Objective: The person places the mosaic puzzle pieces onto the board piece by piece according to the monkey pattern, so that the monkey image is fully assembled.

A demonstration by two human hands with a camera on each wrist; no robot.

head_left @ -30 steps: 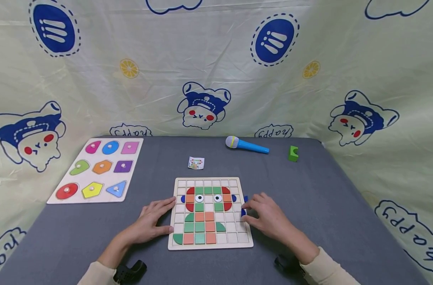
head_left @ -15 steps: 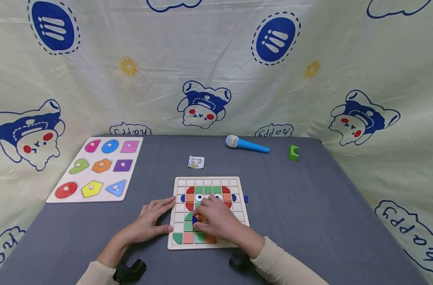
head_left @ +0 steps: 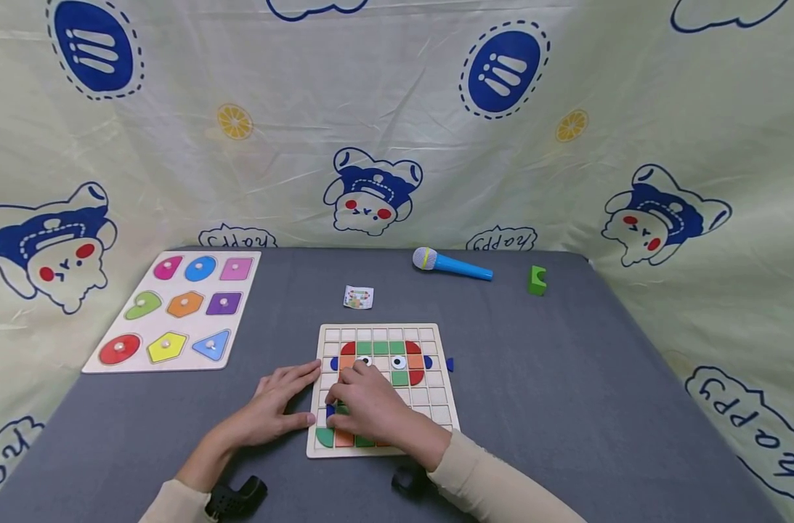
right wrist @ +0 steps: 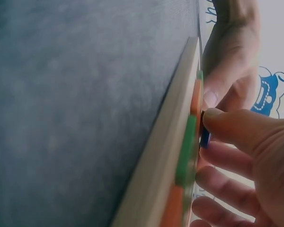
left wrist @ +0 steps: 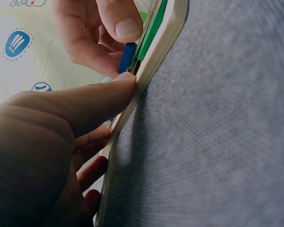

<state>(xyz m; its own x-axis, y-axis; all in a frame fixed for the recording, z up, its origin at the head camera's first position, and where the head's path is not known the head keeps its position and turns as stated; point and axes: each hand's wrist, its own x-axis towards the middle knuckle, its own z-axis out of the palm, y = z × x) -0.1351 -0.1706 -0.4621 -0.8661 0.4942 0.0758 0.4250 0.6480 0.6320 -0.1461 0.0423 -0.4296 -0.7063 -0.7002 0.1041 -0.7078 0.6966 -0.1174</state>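
Note:
My right hand pinches a small blue tile between thumb and fingers, low over the left columns of a wooden grid board. The left wrist view shows the blue tile tilted on edge near the board's rim. Fingers and thumb of my left hand touch the board's left edge. Red, orange and green tiles, two eye tiles and two blue half-rounds form a pattern on the grid; my right hand covers part of it. Another blue piece lies just off the board's right edge.
A knobbed shape puzzle lies at the left. Behind the grid board are a small printed card, a blue toy microphone and a green notched block. A printed curtain hangs behind the grey table.
My right hand has carried the blue tile from the board's right edge leftward across the grid to its left columns. The left hand stays at the left edge.

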